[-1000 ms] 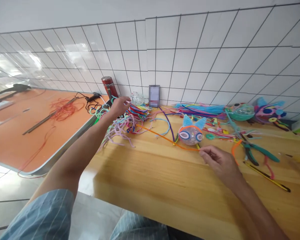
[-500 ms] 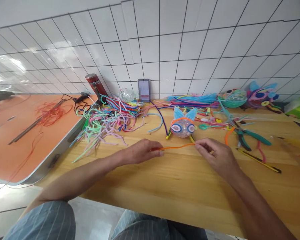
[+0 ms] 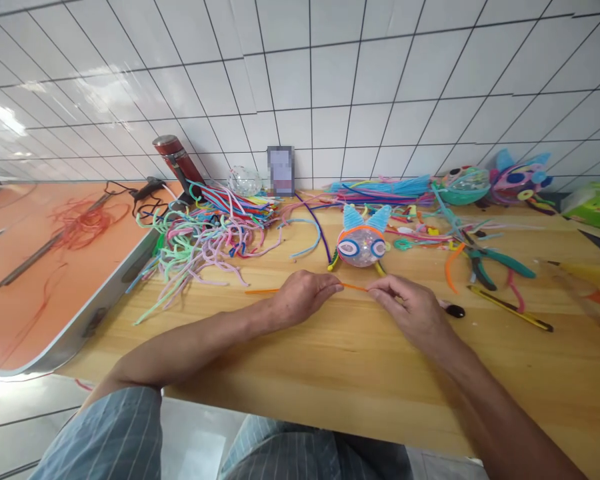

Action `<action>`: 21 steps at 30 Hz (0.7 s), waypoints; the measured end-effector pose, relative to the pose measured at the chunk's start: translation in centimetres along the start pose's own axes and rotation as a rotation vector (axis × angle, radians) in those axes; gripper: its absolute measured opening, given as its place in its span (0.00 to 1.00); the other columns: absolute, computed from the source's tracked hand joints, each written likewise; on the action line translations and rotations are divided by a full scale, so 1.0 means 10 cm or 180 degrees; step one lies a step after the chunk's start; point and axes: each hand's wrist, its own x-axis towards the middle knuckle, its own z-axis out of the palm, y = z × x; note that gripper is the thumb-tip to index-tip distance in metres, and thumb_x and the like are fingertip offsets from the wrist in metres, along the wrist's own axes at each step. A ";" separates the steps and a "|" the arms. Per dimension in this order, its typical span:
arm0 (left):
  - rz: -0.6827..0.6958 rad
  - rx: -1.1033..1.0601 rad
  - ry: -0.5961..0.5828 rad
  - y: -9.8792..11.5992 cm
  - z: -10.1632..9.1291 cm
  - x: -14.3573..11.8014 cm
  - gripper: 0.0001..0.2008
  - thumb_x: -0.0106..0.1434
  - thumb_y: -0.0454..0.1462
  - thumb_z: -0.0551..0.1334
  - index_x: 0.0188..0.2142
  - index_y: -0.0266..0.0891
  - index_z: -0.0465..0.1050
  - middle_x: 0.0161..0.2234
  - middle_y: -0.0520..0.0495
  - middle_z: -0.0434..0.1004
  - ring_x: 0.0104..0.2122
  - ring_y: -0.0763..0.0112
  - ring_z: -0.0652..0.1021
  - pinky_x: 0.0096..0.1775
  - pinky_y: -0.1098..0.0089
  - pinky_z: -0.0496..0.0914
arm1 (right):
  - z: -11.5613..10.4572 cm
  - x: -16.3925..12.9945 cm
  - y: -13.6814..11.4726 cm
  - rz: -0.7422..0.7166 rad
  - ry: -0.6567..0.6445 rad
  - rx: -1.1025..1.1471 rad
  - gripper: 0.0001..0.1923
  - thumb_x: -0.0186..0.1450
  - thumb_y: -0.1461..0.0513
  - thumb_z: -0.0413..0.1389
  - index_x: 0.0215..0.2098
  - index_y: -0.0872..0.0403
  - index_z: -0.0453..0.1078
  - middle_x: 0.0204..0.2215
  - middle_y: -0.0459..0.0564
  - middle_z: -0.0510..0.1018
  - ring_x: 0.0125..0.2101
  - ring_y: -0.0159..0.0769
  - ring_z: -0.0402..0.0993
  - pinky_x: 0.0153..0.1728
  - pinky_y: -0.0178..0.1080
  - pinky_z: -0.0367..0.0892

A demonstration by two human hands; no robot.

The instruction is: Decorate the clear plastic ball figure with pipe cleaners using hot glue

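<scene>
An orange pipe cleaner (image 3: 354, 287) stretches between my two hands, low over the wooden table. My left hand (image 3: 307, 297) pinches it, and a tail of it sticks out to the left behind that hand. The thumb and fingertips of my right hand (image 3: 405, 303) close on its other end. Just beyond the hands stands a clear ball figure (image 3: 364, 248) with blue ears, an orange band, ringed eyes and yellow-green legs. Beside my right wrist lies a small dark oval piece (image 3: 456, 311), partly hidden by the hand.
Tangled pipe cleaners (image 3: 200, 247) heap at the left, near a red thermos (image 3: 176, 163). A phone (image 3: 281, 171) leans on the tiled wall. Green-handled pliers (image 3: 503, 261) and a yellow utility knife (image 3: 510, 308) lie right. Two decorated balls, one a green figure (image 3: 464, 185), sit behind.
My hands have come closer together along the orange pipe cleaner, the left one sliding rightward so a tail shows behind it. The view has shifted slightly. A dark oval piece now shows by my right wrist.
</scene>
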 end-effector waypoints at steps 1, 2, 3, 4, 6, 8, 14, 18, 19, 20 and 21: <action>0.0018 0.0013 0.0002 -0.02 0.01 -0.01 0.17 0.79 0.43 0.55 0.45 0.39 0.82 0.36 0.46 0.87 0.33 0.67 0.84 0.37 0.72 0.70 | 0.01 0.00 0.00 -0.0023 0.0007 -0.0016 0.11 0.72 0.55 0.56 0.38 0.50 0.78 0.30 0.47 0.84 0.29 0.36 0.79 0.33 0.36 0.72; 0.0029 0.0017 -0.0001 -0.04 0.02 -0.01 0.17 0.79 0.43 0.55 0.44 0.39 0.82 0.36 0.46 0.87 0.34 0.67 0.84 0.37 0.72 0.70 | 0.03 0.00 0.00 -0.0043 0.0004 -0.0020 0.10 0.72 0.56 0.56 0.40 0.50 0.78 0.30 0.47 0.84 0.30 0.36 0.79 0.33 0.36 0.72; 0.0032 0.0008 -0.0008 -0.05 0.03 -0.02 0.17 0.79 0.43 0.55 0.44 0.39 0.82 0.36 0.47 0.87 0.33 0.68 0.84 0.37 0.72 0.70 | 0.04 0.00 0.01 -0.0067 -0.0003 -0.0022 0.10 0.72 0.57 0.56 0.42 0.50 0.78 0.31 0.47 0.83 0.30 0.36 0.79 0.32 0.35 0.72; 0.0028 -0.0016 -0.0020 -0.06 0.05 -0.02 0.17 0.79 0.42 0.55 0.43 0.39 0.81 0.35 0.47 0.87 0.33 0.68 0.84 0.37 0.72 0.70 | 0.05 0.00 0.02 -0.0105 0.0001 -0.0028 0.09 0.72 0.57 0.56 0.44 0.50 0.78 0.31 0.47 0.82 0.30 0.36 0.78 0.31 0.35 0.72; 0.0004 -0.0092 -0.0059 -0.07 0.08 -0.03 0.18 0.80 0.42 0.54 0.42 0.38 0.81 0.33 0.48 0.85 0.31 0.70 0.83 0.35 0.73 0.69 | 0.07 0.00 0.03 -0.0203 0.0057 -0.0076 0.09 0.72 0.58 0.56 0.45 0.50 0.78 0.30 0.47 0.80 0.30 0.35 0.77 0.30 0.35 0.71; 0.0001 -0.0181 -0.0086 -0.09 0.11 -0.05 0.18 0.80 0.42 0.54 0.42 0.38 0.81 0.33 0.49 0.85 0.31 0.70 0.83 0.35 0.73 0.69 | 0.09 0.01 0.06 -0.0335 0.0166 -0.0142 0.08 0.72 0.60 0.56 0.43 0.50 0.78 0.29 0.46 0.79 0.29 0.35 0.76 0.31 0.35 0.72; 0.0049 -0.0144 -0.0105 -0.18 0.12 -0.08 0.19 0.80 0.43 0.53 0.45 0.39 0.81 0.40 0.46 0.88 0.39 0.64 0.87 0.42 0.71 0.74 | 0.13 -0.01 0.12 -0.0807 0.0236 -0.0320 0.08 0.74 0.63 0.56 0.40 0.50 0.78 0.34 0.49 0.83 0.34 0.35 0.81 0.36 0.37 0.75; 0.0000 -0.0118 -0.0079 -0.22 0.09 -0.07 0.18 0.80 0.43 0.53 0.47 0.40 0.81 0.43 0.45 0.88 0.43 0.63 0.87 0.45 0.70 0.75 | 0.16 -0.03 0.11 -0.0816 0.0258 -0.0476 0.08 0.74 0.64 0.56 0.40 0.49 0.78 0.35 0.48 0.84 0.36 0.36 0.82 0.39 0.38 0.76; 0.0005 -0.0115 -0.0074 -0.21 0.09 -0.07 0.18 0.80 0.43 0.53 0.46 0.40 0.80 0.42 0.45 0.88 0.42 0.64 0.87 0.44 0.71 0.75 | 0.17 -0.03 0.11 -0.0758 0.0310 -0.0523 0.07 0.74 0.63 0.57 0.41 0.49 0.78 0.35 0.48 0.84 0.36 0.36 0.82 0.39 0.38 0.76; 0.0018 -0.0109 -0.0070 -0.21 0.08 -0.07 0.18 0.80 0.43 0.53 0.46 0.40 0.80 0.42 0.46 0.88 0.41 0.65 0.87 0.43 0.71 0.74 | 0.17 -0.03 0.11 -0.0702 0.0366 -0.0557 0.06 0.74 0.63 0.57 0.42 0.49 0.78 0.34 0.48 0.84 0.35 0.36 0.82 0.38 0.38 0.75; 0.0034 -0.0097 -0.0060 -0.20 0.08 -0.08 0.18 0.80 0.43 0.53 0.45 0.40 0.80 0.40 0.46 0.88 0.39 0.66 0.87 0.42 0.72 0.74 | 0.17 -0.03 0.11 -0.0662 0.0413 -0.0576 0.06 0.74 0.62 0.58 0.42 0.49 0.78 0.34 0.47 0.83 0.33 0.36 0.81 0.37 0.38 0.75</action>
